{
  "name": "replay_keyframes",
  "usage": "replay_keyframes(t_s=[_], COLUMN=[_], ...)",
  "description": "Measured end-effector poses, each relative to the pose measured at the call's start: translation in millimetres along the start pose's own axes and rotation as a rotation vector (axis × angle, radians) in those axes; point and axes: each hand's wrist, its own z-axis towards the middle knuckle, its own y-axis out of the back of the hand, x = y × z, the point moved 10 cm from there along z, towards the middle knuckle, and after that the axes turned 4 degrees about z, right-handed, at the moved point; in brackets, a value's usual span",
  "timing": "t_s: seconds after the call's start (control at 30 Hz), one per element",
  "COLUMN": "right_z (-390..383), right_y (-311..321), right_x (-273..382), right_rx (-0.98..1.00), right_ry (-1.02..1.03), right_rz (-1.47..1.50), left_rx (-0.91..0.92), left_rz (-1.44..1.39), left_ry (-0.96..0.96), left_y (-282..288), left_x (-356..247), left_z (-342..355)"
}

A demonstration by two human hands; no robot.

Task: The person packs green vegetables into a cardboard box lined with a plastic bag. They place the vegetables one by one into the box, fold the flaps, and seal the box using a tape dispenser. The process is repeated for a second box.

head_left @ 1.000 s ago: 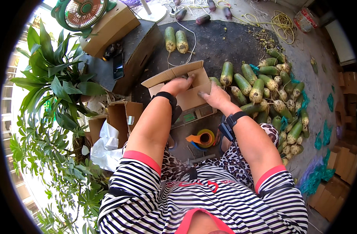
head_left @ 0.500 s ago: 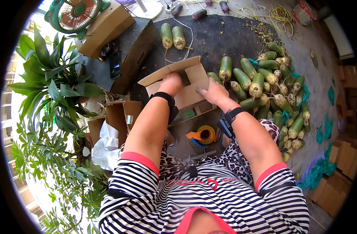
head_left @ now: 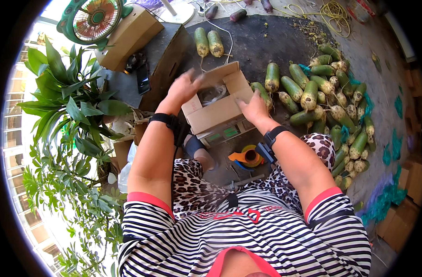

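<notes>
L hand up nr cardbd box, spread; R hand pinching its rt edge.

I squint at daylight glaring from nine o'clock behind the plants; the left hand blurs slightly, and the black-rimmed edges bend.

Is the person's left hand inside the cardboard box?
No, the left hand is outside the cardboard box, off its left side, while the right hand touches its right side.
</notes>
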Motion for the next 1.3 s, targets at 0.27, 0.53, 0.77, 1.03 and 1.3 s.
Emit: replay_keyframes(t_s=[0.27, 0.53, 0.77, 1.03, 1.3], right_z=[42.4, 73.9, 91.1, 70.2, 72.3], right_y=[32.5, 7.3, -0.7, -1.4, -7.2], right_x=[17.4, 30.7, 28.8, 22.0, 28.1], right_rx=[-0.213, -0.286, -0.172, -0.129, -0.252], right_ry=[0.193, 0.222, 0.273, 0.357, 0.443], right_rz=[0.129, 0.224, 0.294, 0.205, 0.052], left_rx=[0.265, -0.079, -0.23, -0.131, -0.112], left_rz=[-0.031, -0.846, -0.538, -0.224, -0.12], left_ry=[0.148, 0.449, 0.457, 0.403, 0.405], left_y=[-1.9, -66.1, -92.8, -80.0, -81.1], left_x=[-70.0, -5.8, -66.4, -94.1, -92.9], left_z=[-55.0, -92.5, -108.9, -111.6, -104.2])
